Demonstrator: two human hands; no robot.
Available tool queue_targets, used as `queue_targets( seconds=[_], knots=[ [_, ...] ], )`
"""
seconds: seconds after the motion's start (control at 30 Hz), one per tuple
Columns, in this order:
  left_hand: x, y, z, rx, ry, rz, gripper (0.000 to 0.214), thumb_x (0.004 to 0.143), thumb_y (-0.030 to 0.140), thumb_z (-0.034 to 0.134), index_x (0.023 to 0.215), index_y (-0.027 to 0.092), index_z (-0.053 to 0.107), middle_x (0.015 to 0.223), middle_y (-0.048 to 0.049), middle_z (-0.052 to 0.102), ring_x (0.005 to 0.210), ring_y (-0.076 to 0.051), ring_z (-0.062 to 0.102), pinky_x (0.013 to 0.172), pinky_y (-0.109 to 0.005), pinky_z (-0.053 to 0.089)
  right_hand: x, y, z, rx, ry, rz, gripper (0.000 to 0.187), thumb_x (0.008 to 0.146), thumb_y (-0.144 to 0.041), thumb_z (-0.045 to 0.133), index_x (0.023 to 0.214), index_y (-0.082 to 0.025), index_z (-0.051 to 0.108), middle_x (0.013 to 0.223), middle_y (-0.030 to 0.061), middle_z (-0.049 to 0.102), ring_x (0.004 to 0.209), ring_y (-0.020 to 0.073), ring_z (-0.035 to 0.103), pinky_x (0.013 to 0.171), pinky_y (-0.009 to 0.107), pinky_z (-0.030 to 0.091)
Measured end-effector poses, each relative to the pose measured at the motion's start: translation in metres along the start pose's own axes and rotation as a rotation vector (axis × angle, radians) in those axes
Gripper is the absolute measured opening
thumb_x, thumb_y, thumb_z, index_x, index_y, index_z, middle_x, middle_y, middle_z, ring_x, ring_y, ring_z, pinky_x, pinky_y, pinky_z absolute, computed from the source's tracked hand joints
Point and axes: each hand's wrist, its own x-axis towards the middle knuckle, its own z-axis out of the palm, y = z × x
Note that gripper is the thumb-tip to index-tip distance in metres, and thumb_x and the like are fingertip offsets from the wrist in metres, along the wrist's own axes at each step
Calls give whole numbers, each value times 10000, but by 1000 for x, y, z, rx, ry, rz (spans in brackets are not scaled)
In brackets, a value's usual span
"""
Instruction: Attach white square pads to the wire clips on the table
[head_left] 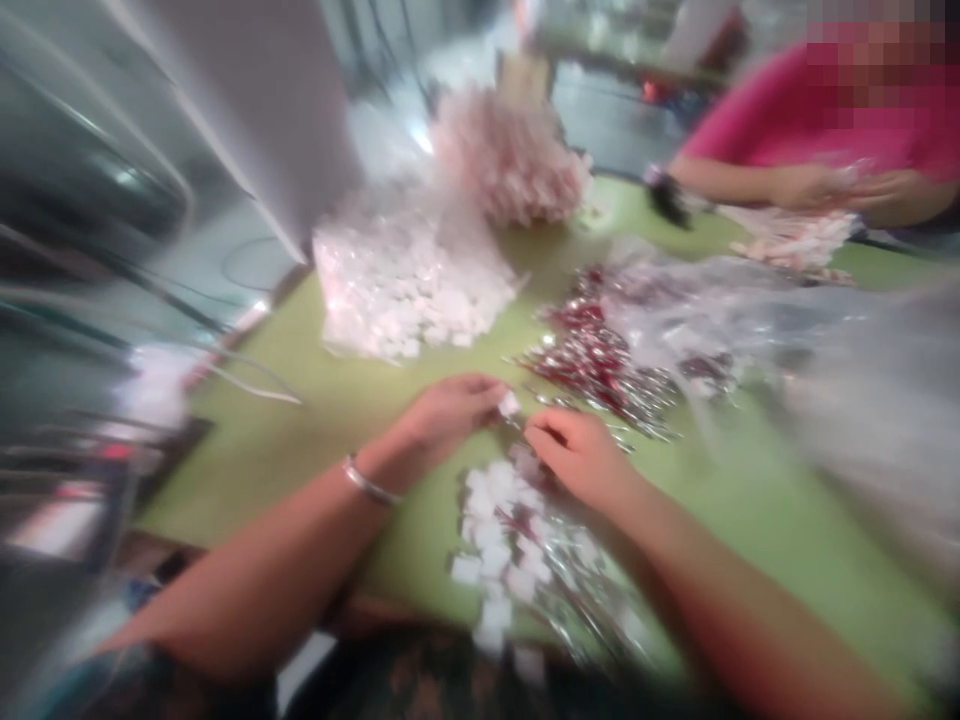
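Note:
The picture is smeared by motion. My left hand (450, 412) is closed in a pinch on a small white piece (509, 404) over the green table (315, 430). My right hand (577, 452) is curled shut just to its right, fingertips almost touching the left; what it holds is too blurred to name. Below both hands lies a pile of small white pieces with shiny silver strips (517, 550). A silver bangle (369, 486) sits on my left wrist.
A heap of red and silver parts (600, 365) lies beyond my hands. A clear bag of white pieces (409, 285) and a pinkish heap (510, 160) sit farther back. Clear plastic bags (787, 330) cover the right. Another person in pink works at the far right (817, 180).

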Motion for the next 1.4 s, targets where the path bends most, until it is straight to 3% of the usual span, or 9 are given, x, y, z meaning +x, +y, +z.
queue_targets(
  seconds=[0.17,0.3,0.6,0.77,0.9,1.0,1.13,1.3,1.4],
  knots=[
    [-2,3,1,-23,-32,-5,137,729,204,752,829,115,723,742,-50,681,669,-106,586,666,-258,448,-1,-3,-8,189,-92,144,324,871,-290,500,564,-197,447,542,-49,477,508,90,434,517,228,332],
    [-2,-1,-3,123,-50,42,333,748,251,744,1069,164,731,766,-49,707,645,-107,587,690,-288,483,-2,-5,-13,263,-107,198,327,862,-329,506,570,-200,434,513,-61,423,463,80,372,470,223,285],
    [2,-17,-4,495,-69,172,263,769,299,703,996,170,732,682,-47,707,580,-132,602,557,-258,478,0,-4,-2,17,29,140,233,825,-235,494,594,-208,482,555,-38,494,547,116,454,522,225,337],
    [0,-12,1,691,-90,307,248,806,301,657,1012,179,722,786,-56,719,680,-159,628,651,-285,507,2,2,1,-13,49,119,245,852,-248,503,611,-206,500,555,-35,531,545,119,483,526,226,334],
    [10,11,-20,1089,171,596,313,860,288,601,1150,192,670,1090,-93,696,1023,-232,601,925,-388,470,1,4,3,-148,87,-14,221,883,-257,506,678,-199,567,624,-21,593,588,122,510,572,241,344],
    [22,24,-46,1356,486,586,300,919,211,460,1115,145,678,1124,-132,678,1136,-273,550,1018,-441,400,-6,0,5,-198,-55,-72,198,874,-230,528,697,-201,611,649,-22,624,593,114,523,587,245,350],
    [30,23,-65,1550,527,474,304,887,186,466,1078,113,691,1163,-163,661,1121,-306,566,1003,-434,417,-11,-2,-2,-145,-147,-161,194,856,-203,559,678,-205,636,709,-22,660,669,111,565,652,239,391],
    [23,22,-60,1558,570,451,287,894,224,462,1003,119,707,1079,-172,678,1040,-321,602,937,-439,453,4,19,-28,-422,84,-63,202,893,-241,521,773,-202,679,833,29,683,727,149,587,691,276,407],
    [17,26,-52,1463,579,566,262,895,241,480,996,146,702,1058,-143,685,1015,-295,610,914,-418,461,10,29,-37,-636,140,-5,200,909,-243,503,844,-197,686,927,57,670,774,175,592,687,292,393]
  ],
)
